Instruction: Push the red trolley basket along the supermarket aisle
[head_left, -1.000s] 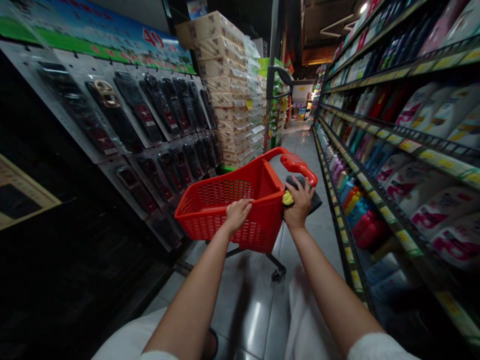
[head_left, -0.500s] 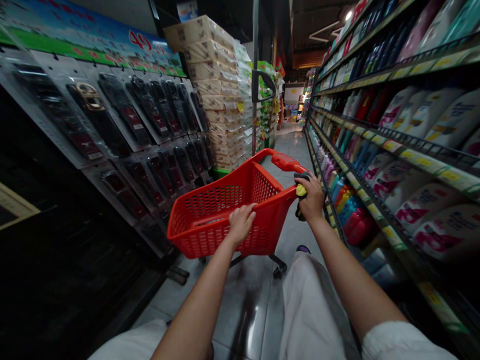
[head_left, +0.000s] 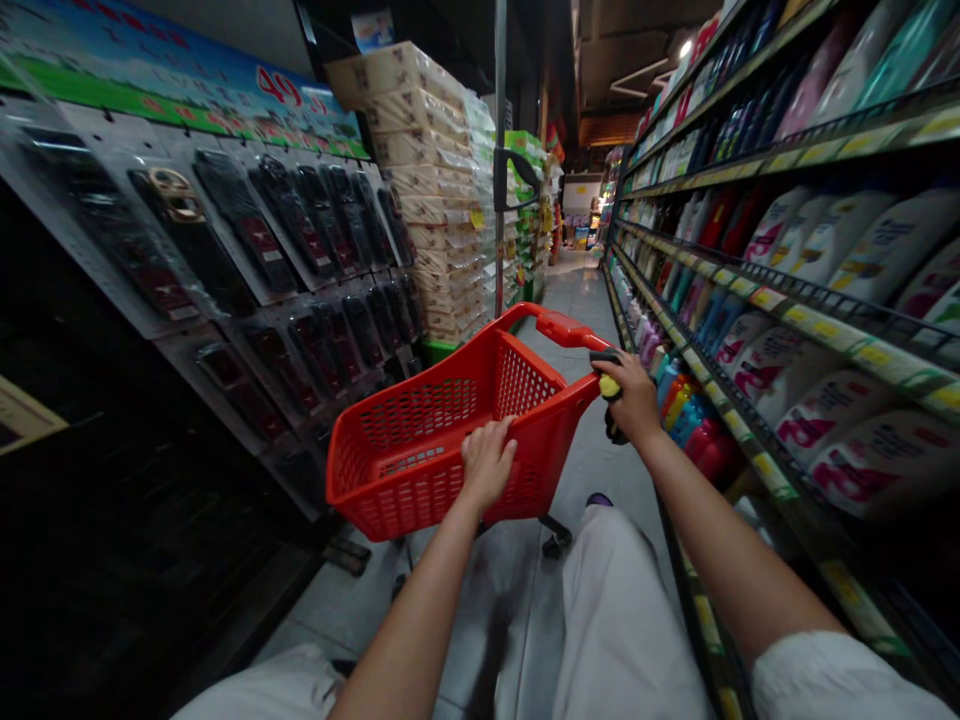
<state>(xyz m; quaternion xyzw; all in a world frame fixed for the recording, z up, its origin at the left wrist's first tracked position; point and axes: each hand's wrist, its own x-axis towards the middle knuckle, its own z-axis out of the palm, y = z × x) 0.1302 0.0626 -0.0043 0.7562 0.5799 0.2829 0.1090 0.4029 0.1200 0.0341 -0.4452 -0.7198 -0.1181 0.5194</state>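
Note:
A red plastic shopping cart stands in the aisle, turned with its front to the left. Nothing shows inside its perforated basket. My left hand is closed over the near side rim, fingers curled to the inside. At the handle's near corner, my right hand is wrapped round the red handle. Pressed there under its fingers is a black and yellow item, perhaps a cloth or glove, which hangs below the handle. The hidden fingertips leave its exact kind unclear.
Shelves of bottles line the right side closely. On the left hang packaged belts, with stacked wrapped packs behind them. A metal pole rises beyond the cart. Tiled floor runs down the aisle.
The cart's front end has shifted slightly left and nearer in view. Both hands keep their grip on it. The right-hand shelves have slid a little leftward in the picture.

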